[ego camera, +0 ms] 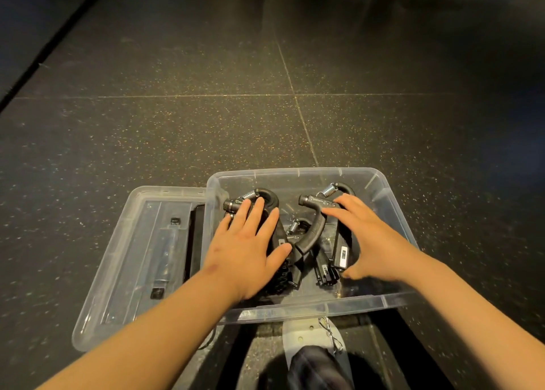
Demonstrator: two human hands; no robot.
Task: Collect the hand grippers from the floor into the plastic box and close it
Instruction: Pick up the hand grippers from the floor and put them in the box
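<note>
A clear plastic box (298, 174) stands open on the dark floor right in front of me. Several black hand grippers (309, 233) with metal springs lie piled inside it. My left hand (247, 242) rests flat, fingers spread, on top of the grippers on the box's left side. My right hand (368, 236) lies over the grippers on the right side, fingers spread and thumb curled by the lower end of one; it is unclear whether it grips anything. The clear lid (132, 257) lies flat on the floor, against the box's left side.
Dark speckled rubber floor tiles (206, 124) spread all around, with thin seams. A white shoe with laces (315, 336) and a dark trouser leg sit just below the box's near wall. A dark strip runs along the far left edge.
</note>
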